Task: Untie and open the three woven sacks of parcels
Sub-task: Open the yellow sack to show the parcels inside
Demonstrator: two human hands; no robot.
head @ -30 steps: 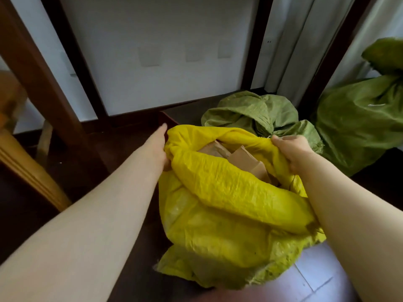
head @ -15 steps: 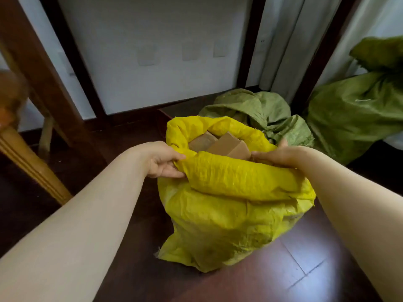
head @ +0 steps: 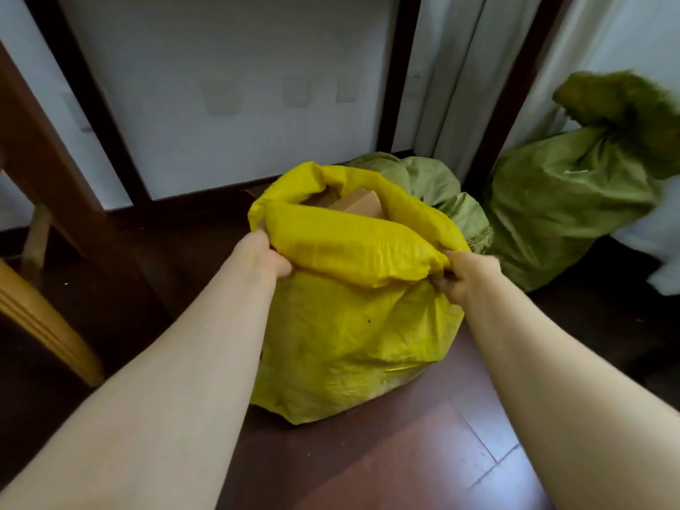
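Note:
A yellow woven sack [head: 353,336] stands on the dark wood floor, its mouth open and its rim rolled down into a thick cuff. A brown cardboard parcel [head: 362,205] shows inside. My left hand [head: 266,257] grips the rolled rim at its left end. My right hand [head: 465,276] grips the rim at its right end. Behind it lies a pale green sack [head: 438,185], slumped and crumpled. A darker green sack [head: 563,211] stands at the right with its neck [head: 611,136] bunched tight.
A wooden chair leg [head: 44,322] slants in at the left, with a dark wooden post [head: 55,185] beyond it. White wall panels with dark frames and a pale curtain [head: 456,86] close the back. Something white [head: 658,248] lies by the right edge.
Both hands slid from the sack's far rim to its near sides and rolled the rim further down. The view pulled back, so the sack sits farther away.

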